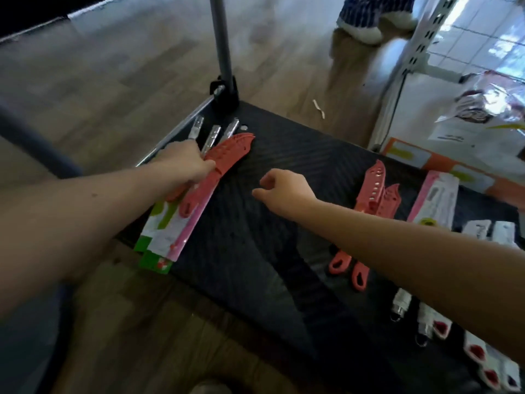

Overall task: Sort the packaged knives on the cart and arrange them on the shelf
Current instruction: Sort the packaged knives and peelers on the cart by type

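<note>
While the left hand [184,163] lies over a red sheathed knife [230,150] at the far-left corner of the cart deck [298,143], its grip cannot be told. The right hand [284,189] hovers mid-deck, fingers loosely curled and holding nothing. Two more red knives [375,189] lie toward the right edge.

The black cart deck [298,155] lies bare through its middle, from twelve o'clock down to six. The handle post [221,38] blocks eleven o'clock, red sheathed knives [227,152] crowd ten, another red pair [372,191] three.
</note>
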The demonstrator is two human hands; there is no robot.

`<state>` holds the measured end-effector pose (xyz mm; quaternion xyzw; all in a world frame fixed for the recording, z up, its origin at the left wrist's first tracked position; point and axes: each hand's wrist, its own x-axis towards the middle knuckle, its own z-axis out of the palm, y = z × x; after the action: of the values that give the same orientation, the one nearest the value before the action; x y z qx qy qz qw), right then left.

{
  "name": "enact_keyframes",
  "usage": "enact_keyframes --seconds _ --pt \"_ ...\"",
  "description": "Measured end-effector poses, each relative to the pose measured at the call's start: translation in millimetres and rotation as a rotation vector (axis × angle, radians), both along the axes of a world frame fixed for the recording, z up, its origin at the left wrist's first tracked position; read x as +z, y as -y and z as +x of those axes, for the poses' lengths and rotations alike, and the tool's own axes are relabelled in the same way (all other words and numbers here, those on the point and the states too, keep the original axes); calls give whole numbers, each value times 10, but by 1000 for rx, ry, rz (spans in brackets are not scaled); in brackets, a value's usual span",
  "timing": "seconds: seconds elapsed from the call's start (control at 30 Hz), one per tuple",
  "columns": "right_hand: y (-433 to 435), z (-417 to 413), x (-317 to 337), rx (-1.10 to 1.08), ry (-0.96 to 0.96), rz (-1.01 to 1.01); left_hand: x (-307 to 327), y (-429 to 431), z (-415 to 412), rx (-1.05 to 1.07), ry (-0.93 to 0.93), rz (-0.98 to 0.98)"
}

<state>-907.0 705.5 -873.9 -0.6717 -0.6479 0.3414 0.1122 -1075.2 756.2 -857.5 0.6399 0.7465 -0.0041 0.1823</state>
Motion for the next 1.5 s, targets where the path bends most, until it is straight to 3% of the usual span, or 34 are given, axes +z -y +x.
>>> enact_keyframes --seconds 0.5,0.77,0.93,1.1,1.23,1.5 --pt "-198 -868 -284 -265 -243 -101 -221 108 -547 -80 31 -100" --pt "-221 -942 -411 -316 -298 -130 -257 104 -429 -29 195 -131" --pt "-160 -727 -380 -371 -383 -206 -290 142 -377 100 299 -117" --pt "-84 -285 -288 -422 -334 -211 -319 237 -120 196 347 -49" --pt "37 100 -211 -481 -295 -200 -251 316 295 169 419 -15" --pt "403 837 5 -501 -189 -193 -239 538 1209 130 566 -135"
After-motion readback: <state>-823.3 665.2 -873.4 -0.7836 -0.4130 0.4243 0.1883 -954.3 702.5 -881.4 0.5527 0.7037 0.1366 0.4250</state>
